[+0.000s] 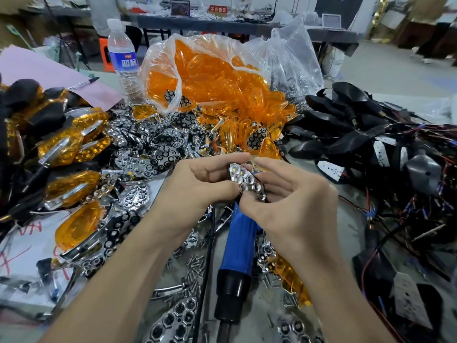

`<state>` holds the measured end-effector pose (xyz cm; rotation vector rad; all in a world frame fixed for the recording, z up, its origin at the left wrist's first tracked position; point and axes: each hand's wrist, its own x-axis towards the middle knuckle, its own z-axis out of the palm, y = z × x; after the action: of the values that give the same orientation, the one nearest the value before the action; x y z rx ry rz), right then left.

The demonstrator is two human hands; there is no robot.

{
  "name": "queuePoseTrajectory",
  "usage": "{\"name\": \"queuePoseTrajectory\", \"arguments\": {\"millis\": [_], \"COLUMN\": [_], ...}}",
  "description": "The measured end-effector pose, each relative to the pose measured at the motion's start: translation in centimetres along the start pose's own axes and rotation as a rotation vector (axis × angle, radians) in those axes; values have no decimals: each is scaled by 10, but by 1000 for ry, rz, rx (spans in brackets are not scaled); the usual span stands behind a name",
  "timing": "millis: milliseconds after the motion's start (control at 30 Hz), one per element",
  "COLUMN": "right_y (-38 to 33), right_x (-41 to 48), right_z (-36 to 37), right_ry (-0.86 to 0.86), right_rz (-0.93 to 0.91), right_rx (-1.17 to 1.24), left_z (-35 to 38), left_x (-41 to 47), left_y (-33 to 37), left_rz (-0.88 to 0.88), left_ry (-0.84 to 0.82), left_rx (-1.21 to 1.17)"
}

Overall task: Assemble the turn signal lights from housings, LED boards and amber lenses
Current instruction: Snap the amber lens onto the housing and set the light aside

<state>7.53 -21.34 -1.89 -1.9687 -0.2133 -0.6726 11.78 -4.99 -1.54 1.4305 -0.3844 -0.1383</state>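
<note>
Left hand (210,179) and right hand (289,194) both pinching a chrome reflector assembly (247,180) at frame centre, blue electric screwdriver (241,246) lying below on the table (346,209), bag of amber lenses (222,78) sitting upper centre.

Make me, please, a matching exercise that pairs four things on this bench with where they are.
Things:
1 water bottle
2 bag of amber lenses
3 blue screwdriver
4 chrome reflector unit

Places:
A lying flat, nearest the person
B held between the left hand and the right hand
C standing upright beside the pink sheet
D back centre of the table, mouth open

Pairs: 1-C, 2-D, 3-A, 4-B
</note>
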Motion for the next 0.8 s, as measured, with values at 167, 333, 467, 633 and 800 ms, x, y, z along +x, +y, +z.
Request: {"name": "queuePoseTrajectory", "arguments": {"millis": [167, 333, 467, 633, 800], "right_y": [7, 5, 2, -2, -5], "right_x": [-2, -4, -7, -10, -11], "right_z": [8, 12, 15, 17, 18], "right_ry": [70, 79, 73, 51, 58], "right_rz": [1, 34, 66, 72, 61], "right_rx": [5, 16, 3, 11, -13], "left_z": [9, 8, 6, 4, 3], "left_x": [2, 1, 1, 0, -1], "left_y": [1, 3, 5, 8, 10], "left_rz": [-71, -92, -108, -128, -138], "left_ry": [69, 117, 172, 161, 149], "left_rx": [-39, -23, -29, -97, -119]}}
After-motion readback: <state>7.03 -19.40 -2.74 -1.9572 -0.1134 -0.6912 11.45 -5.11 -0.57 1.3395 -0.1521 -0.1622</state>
